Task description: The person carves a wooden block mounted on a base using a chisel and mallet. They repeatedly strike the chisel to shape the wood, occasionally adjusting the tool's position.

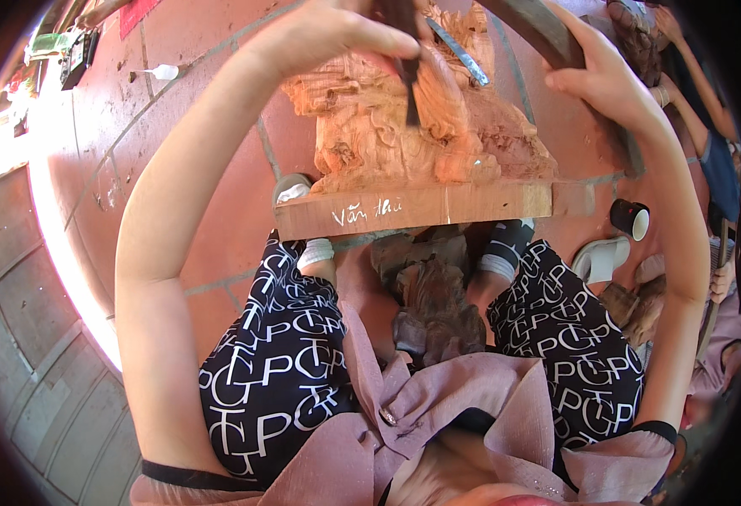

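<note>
A carved block of orange-brown wood [370, 135] stands in front of me on a thick wooden base [472, 205] with white handwriting on its near edge. My left hand [337, 34] is closed around a dark chisel [410, 80], its narrow end pointing down at the carving's upper middle; whether it touches cannot be told. To the right, my right hand [598, 80] grips a thick, dark wooden club [543, 34], raised beside the carving. Its far end is cut off by the top edge. A flat metal blade [459, 52] lies across the top of the carving.
Under my seat front sits a dark carved wood piece [434, 295] between my feet. On the right are a black cup [629, 219], a pale slipper [602, 260] and another person's arm [682, 101]. A white plastic piece [164, 72] lies on the tiled floor [210, 169] at left.
</note>
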